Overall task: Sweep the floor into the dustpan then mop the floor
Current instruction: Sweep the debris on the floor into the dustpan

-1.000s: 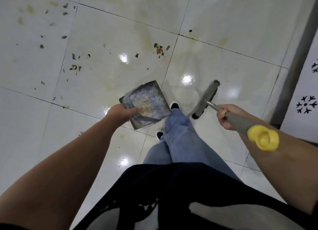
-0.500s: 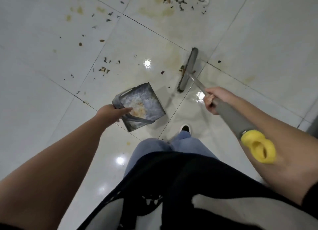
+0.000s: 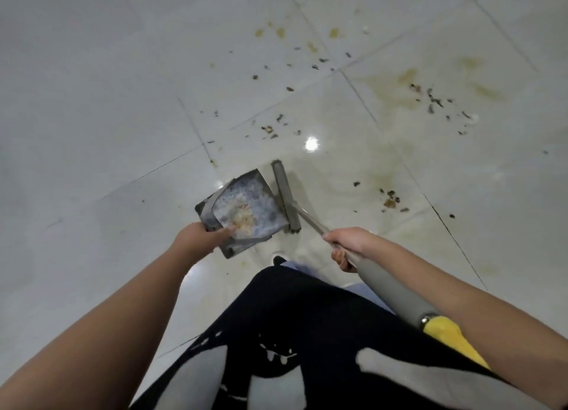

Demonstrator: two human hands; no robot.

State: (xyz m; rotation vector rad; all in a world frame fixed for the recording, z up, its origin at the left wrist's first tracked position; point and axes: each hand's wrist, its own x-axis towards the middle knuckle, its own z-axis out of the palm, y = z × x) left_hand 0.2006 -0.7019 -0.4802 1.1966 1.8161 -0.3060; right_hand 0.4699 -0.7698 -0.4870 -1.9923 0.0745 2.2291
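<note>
Left hand (image 3: 196, 236) grips a dustpan (image 3: 246, 208); right hand (image 3: 349, 243) grasps a broom (image 3: 285, 194).
Crumbs (image 3: 390, 199) at 3 o'clock may scatter past the pan if the pan tilts.

Both bare forearms reach forward and down from the bottom corners of the view, converging toward the middle. The left hand (image 3: 196, 237) is at the end of a nearly straight arm, knuckles up, its fingers curled over the near edge of the dustpan (image 3: 246, 207) with the thumb lying on top. The right hand (image 3: 349, 243) sits a little lower and to the right, back of the hand up, fingers wrapped underneath the broom (image 3: 287, 199) shaft in a closed grip, fingertips showing below it. The right forearm runs alongside the shaft. The two hands are apart, level with each other.
</note>
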